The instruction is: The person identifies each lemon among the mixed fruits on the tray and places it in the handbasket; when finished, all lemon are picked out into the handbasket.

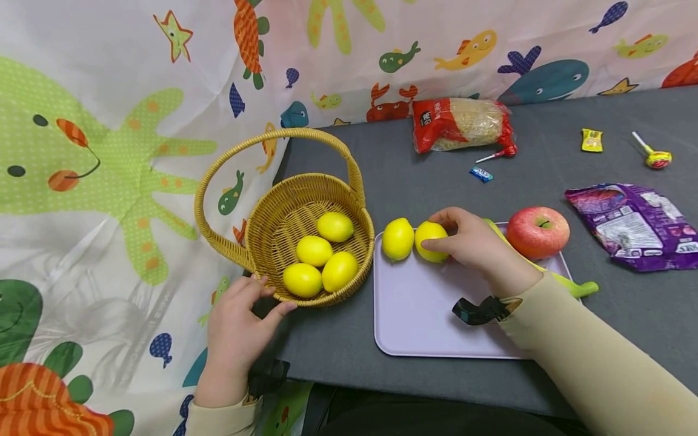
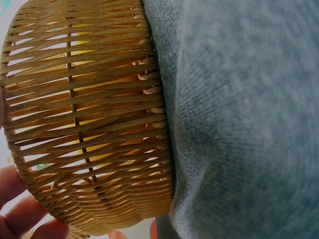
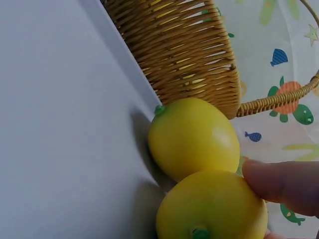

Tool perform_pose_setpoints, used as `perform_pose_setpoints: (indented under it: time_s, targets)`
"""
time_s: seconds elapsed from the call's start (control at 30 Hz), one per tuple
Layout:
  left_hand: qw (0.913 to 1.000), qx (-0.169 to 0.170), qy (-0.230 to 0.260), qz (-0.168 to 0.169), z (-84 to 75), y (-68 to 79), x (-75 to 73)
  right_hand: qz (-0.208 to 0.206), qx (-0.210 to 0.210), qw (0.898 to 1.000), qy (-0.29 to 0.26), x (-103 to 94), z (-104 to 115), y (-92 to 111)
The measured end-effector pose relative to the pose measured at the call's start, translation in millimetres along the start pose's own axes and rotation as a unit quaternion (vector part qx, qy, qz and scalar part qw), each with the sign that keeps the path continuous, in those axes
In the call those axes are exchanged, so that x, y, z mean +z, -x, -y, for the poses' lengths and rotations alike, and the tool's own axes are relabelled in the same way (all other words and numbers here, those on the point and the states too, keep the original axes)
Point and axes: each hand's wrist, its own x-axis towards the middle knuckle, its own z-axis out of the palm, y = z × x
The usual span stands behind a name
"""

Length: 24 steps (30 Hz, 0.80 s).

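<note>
- Key relation, as judged: the pinched lemon (image 1: 428, 235) lies to the right of the wicker basket (image 1: 289, 197), with the loose lemon (image 1: 398, 239) and the tray's left rim between. The right hand is nearer to it; the left hand is well apart, across the basket.
- Left hand (image 1: 240, 327): grips the basket's near-left rim between thumb and fingers.
- Wicker basket: sits on the grey table (image 1: 392, 175), just beside the tray; whether the two touch cannot be told. Four lemons (image 1: 339, 272) rest inside; the handle (image 1: 322, 134) arches above the far part of the mouth.
- Loose lemon: in the tray's far-left corner, long axis running roughly near to far; with the basket's wall, the nearest obstacle on a low leftward path.
- Pinched lemon: just right of the loose lemon, at the tray's far edge; its long axis also appears to run near to far, green tip toward the person.
- Right hand (image 1: 474, 245): pinches this lemon between thumb and fingers from the right.
- Lilac tray (image 1: 431, 315): beneath the right hand; at its right side, an apple (image 1: 537, 233) and a partly hidden banana (image 1: 578, 289).
- Beyond the tray: a red-ended packet (image 1: 474, 124), a red lollipop (image 1: 507, 149) and a blue sweet (image 1: 481, 174).
- Far right: a yellow sweet (image 1: 591, 140), a purple bag (image 1: 632, 227) and a yellow lollipop (image 1: 658, 160).
</note>
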Motion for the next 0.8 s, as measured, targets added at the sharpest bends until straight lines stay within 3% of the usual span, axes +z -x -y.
perform_pose_setpoints:
  time_s: [0.17,0.3,0.5,0.8]
  targets:
    - [1.0000,-0.001,-0.002,-0.002,-0.5,0.9,-1.3,0.015,-0.004,0.999,-0.045,-1.6,-0.1,0.8]
    - [1.0000,-0.005,-0.005,-0.001,-1.4,1.4,-2.6,0.044,-0.032,0.993,-0.104,-7.3,1.0,5.5]
    - [1.0000,-0.007,-0.004,-0.001,-1.2,1.8,-3.9,0.113,-0.079,0.974,-0.181,-8.9,12.9,12.7]
    - [1.0000,0.003,-0.006,-0.001,-0.1,0.1,-1.8,0.179,-0.087,0.941,-0.273,10.6,51.9,3.0]
